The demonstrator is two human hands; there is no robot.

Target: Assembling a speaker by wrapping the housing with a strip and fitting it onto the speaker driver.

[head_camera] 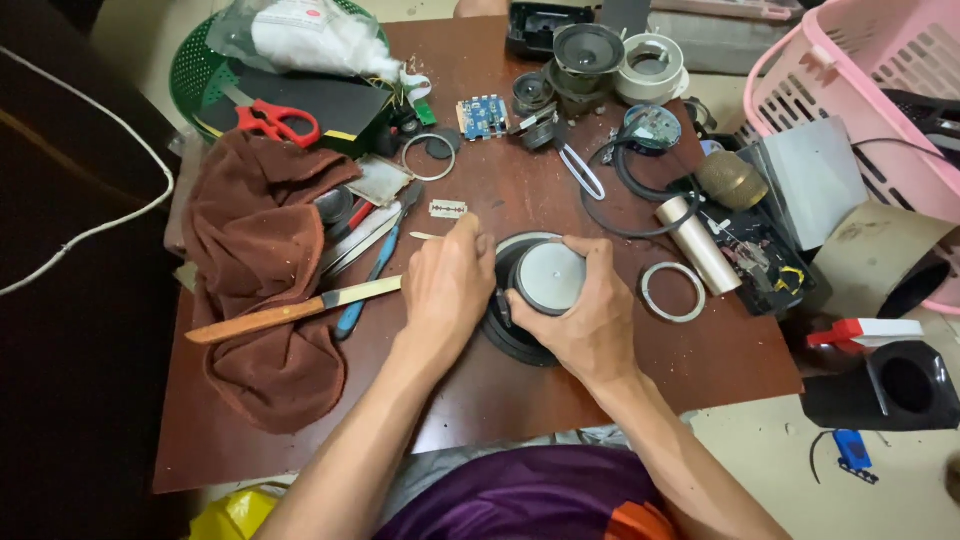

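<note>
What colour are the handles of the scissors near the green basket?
Red; the scissors show best in the head view, lying on a black sheet.

Soft, even light falls from above, bright on the counter and pale floor at right, while the far left edge sinks into near black. Shadows under the hands are faint. A dull sheen shows on the metal disc. Focus is sharp centrally; wide-angle stretching bends the edges

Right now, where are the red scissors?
In the head view, the red-handled scissors lie at the table's far left, on a black sheet over the green basket, just beyond the brown cloth.
</note>
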